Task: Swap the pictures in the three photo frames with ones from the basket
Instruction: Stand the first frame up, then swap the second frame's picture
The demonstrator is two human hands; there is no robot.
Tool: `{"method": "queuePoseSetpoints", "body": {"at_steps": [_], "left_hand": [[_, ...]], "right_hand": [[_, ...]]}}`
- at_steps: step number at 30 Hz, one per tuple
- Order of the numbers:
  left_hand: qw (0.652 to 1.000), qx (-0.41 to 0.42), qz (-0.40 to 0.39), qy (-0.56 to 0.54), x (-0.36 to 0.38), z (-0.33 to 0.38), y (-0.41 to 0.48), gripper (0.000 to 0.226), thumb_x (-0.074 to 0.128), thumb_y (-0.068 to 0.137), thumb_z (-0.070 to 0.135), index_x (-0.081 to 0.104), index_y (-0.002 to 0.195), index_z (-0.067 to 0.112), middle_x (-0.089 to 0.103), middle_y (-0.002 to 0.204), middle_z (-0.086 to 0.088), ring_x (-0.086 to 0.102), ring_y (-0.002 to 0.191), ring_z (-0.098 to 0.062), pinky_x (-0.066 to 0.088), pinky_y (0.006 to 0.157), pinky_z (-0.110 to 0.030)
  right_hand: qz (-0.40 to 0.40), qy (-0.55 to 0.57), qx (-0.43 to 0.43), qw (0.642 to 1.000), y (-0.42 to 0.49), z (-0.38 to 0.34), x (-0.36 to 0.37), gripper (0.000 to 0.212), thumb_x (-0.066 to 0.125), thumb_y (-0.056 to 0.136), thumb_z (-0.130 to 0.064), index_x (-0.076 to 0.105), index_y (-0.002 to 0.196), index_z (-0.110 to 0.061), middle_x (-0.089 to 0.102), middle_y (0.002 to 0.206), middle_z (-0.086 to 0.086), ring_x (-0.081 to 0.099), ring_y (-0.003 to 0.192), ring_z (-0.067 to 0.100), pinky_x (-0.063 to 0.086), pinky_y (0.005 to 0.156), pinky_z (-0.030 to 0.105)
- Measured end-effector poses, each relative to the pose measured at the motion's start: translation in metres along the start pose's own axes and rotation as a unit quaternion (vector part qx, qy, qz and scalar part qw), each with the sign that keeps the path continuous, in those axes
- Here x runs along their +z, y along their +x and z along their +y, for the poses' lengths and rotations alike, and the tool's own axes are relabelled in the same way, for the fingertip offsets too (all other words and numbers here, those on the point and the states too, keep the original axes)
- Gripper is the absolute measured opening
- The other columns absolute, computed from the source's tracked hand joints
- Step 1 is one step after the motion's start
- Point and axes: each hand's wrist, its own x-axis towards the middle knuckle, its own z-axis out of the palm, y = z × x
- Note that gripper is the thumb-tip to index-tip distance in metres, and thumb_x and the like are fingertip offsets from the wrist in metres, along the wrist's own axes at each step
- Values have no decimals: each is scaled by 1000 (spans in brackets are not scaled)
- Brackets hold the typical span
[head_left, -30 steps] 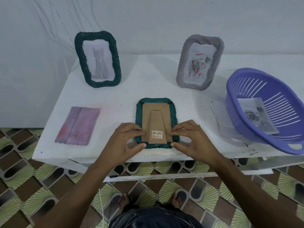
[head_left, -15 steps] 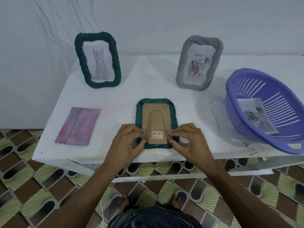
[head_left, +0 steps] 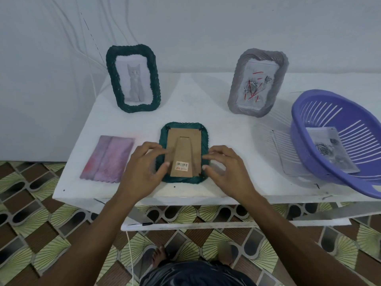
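A green-rimmed photo frame (head_left: 184,127) lies face down at the table's front middle, its brown cardboard back and folded stand (head_left: 183,150) facing up. My left hand (head_left: 142,168) pinches its lower left edge with thumb and curled fingers. My right hand (head_left: 226,170) does the same at the lower right edge. A second green frame (head_left: 111,79) with a cat picture stands at the back left. At the back right stands a grey frame (head_left: 239,87) with a rose picture. The purple basket (head_left: 350,120) on the right holds a rose picture (head_left: 327,151).
A pink folded sheet (head_left: 107,159) lies flat at the front left of the white table (head_left: 206,104). A thin clear sheet (head_left: 286,153) lies partly under the basket's left side. The basket overhangs the table's front right edge. A patterned tile floor lies below.
Both hands have shifted slightly outward and up along the face-down frame's sides, away from the barcode label near its bottom. The frame itself has stayed in place.
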Motion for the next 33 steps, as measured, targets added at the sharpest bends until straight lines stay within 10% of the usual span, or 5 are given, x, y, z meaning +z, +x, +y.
{"method": "queuePoseSetpoints", "body": {"at_steps": [9,19,24,33], "left_hand": [[969,21,-163,187,64,77,51,77,29,78,82,34,143,40,24,155,-5,16,144,-32,12,115,-56],[1000,28,-3,-2,63,69,50,41,59,76,40,66,112,22,48,134,-5,43,124,-25,34,105,-47],[981,13,49,-187,12,69,54,34,64,74,30,65,108,22,47,131,4,48,122,-5,38,102,-20],[957,-142,71,-243,-73,26,37,27,59,92,12,67,116,23,64,120,13,63,109,-11,57,89,-34]], "right_hand": [[25,-133,84,987,16,55,-36,30,67,89,-22,67,119,-20,57,135,2,48,125,22,29,103,32],[58,-40,107,992,21,46,-36,26,68,88,-20,69,114,-23,63,123,-7,52,118,16,33,100,24],[49,99,157,981,36,20,-28,25,64,90,-20,68,113,-28,65,117,-14,57,106,3,40,89,12],[-33,165,112,979,53,-23,11,24,64,91,-20,68,113,-29,69,104,-10,62,85,-1,45,72,9]]}}
